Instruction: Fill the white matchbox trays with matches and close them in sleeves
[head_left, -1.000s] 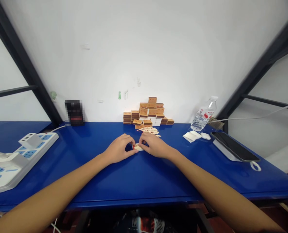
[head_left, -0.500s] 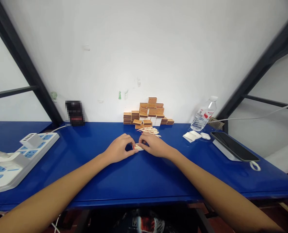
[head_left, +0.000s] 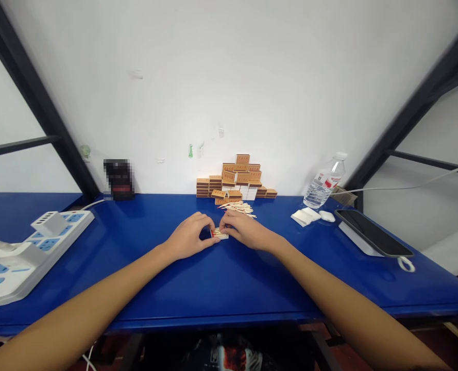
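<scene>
On the blue table, a small white matchbox tray [head_left: 224,237] lies between my hands with red-tipped matches [head_left: 216,233] in it. My left hand [head_left: 190,236] holds the tray's left end between thumb and fingers. From the right, my right hand [head_left: 246,231] reaches over the tray, its thumb and fingertips pinched together on the matches; their exact hold is partly hidden. Just behind the right hand lies a loose pile of matches [head_left: 239,207]. Farther back, against the wall, stands a stack of orange-brown matchboxes [head_left: 242,176], some of them lying at its front.
A water bottle [head_left: 324,180], white pieces [head_left: 305,217], a white earphone case [head_left: 326,216] and a phone [head_left: 371,232] on a white box are to the right. A power strip [head_left: 54,247] with plugs lies left. A black pack [head_left: 121,180] stands by the wall.
The fingertips of my right hand have shifted slightly left and inward over the tray, showing more of its right end. My left hand stays in place.
</scene>
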A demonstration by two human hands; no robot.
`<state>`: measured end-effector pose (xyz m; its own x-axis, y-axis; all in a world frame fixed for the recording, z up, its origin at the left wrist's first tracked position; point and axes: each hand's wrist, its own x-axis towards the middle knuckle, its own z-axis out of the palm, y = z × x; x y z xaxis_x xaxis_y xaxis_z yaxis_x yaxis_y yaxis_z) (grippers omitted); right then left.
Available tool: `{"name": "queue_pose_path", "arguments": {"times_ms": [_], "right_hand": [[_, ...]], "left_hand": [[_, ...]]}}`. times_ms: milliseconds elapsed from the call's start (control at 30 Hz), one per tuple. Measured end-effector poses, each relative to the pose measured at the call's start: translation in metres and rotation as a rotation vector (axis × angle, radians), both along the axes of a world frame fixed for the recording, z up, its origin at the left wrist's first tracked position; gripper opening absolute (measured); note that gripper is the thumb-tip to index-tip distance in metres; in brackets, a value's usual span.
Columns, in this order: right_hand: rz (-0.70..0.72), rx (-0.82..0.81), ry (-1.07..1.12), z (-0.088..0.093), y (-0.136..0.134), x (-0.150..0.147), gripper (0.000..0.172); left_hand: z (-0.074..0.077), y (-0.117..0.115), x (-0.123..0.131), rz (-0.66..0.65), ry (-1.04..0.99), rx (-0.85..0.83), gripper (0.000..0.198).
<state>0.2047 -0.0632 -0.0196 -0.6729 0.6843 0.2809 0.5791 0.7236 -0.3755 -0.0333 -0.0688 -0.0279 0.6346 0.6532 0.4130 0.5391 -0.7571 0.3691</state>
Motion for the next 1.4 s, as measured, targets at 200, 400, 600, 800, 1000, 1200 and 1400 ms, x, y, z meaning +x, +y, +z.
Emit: {"name": "queue_pose_path", "arguments": {"times_ms": [200, 400, 600, 800, 1000, 1200, 1400], "right_hand": [[-0.012, 0.014, -0.005, 0.0034, -0.0054, 0.0005, 0.008], [-0.010, 0.000, -0.013, 0.0028, -0.0047, 0.0001, 0.006], [-0.032, 0.019, 0.091, 0.0027, -0.0040, 0.0018, 0.003], [-0.032, 0.041, 0.018, 0.0019, -0.0037, 0.0011, 0.004], [-0.028, 0.034, 0.019, 0.0023, -0.0065, -0.0001, 0.004], [-0.026, 0.015, -0.005, 0.0002, -0.0045, -0.0026, 0.009], [-0.030, 0.007, -0.005, -0.0044, 0.0003, -0.0008, 0.010]], "left_hand": [[0.0003, -0.0008, 0.0003, -0.014, -0.011, 0.014, 0.023], [0.0007, -0.0005, 0.0007, -0.019, -0.015, -0.002, 0.023], [0.0026, -0.0021, 0.0013, -0.005, -0.001, 0.005, 0.024], [0.0020, -0.0017, 0.0008, 0.002, 0.000, 0.000, 0.024], [-0.0001, -0.0002, 0.0005, -0.028, -0.013, 0.022, 0.023], [0.0014, -0.0016, 0.0011, 0.001, -0.004, 0.000, 0.024], [0.0027, -0.0023, 0.0019, 0.000, -0.001, 0.001, 0.028]]}}
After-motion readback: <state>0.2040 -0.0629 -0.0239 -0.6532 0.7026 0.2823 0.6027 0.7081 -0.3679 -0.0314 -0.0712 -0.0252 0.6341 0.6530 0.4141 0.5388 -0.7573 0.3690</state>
